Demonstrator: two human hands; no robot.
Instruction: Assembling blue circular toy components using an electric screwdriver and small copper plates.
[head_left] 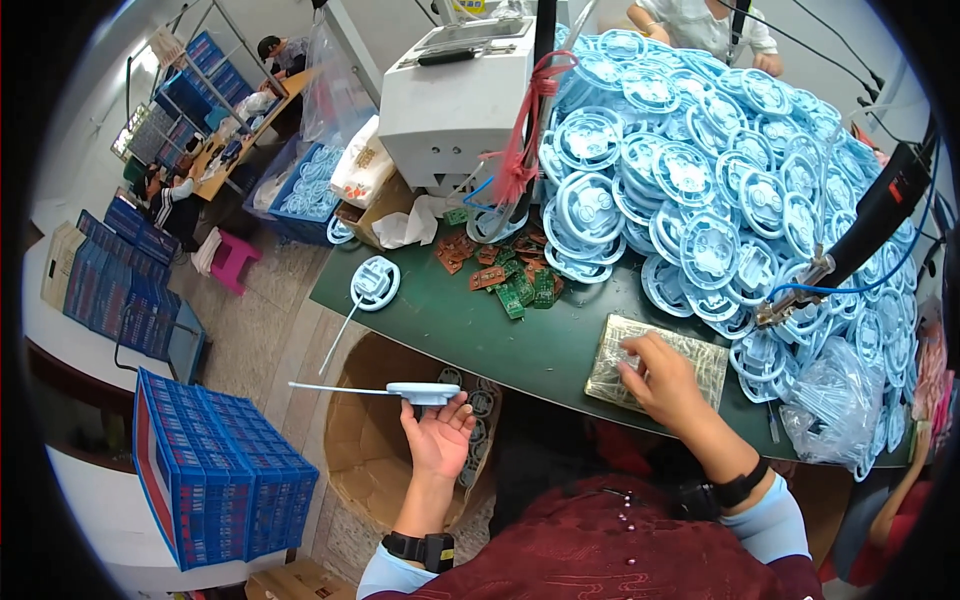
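Note:
My left hand (438, 438) holds up a light blue round plastic housing (425, 394), seen edge-on, with a thin white rod sticking out to the left. It is off the table's front edge, over a cardboard box. My right hand (662, 382) bends its fingers over a flat brass-coloured block (605, 372) with a scratched or patterned top. Thumb and forefinger come close together there; anything between them is too small to tell. Another round housing with a rod (376, 284) lies at the table's left end.
A tall heap of light blue housings (690, 170) fills the right side. Circuit boards (515, 290) lie beneath a grey machine (455, 100). A black powered tool (880, 210) hangs at right. The cardboard box (365, 450) and stacked blue crates (225, 470) stand left. Other people work beyond.

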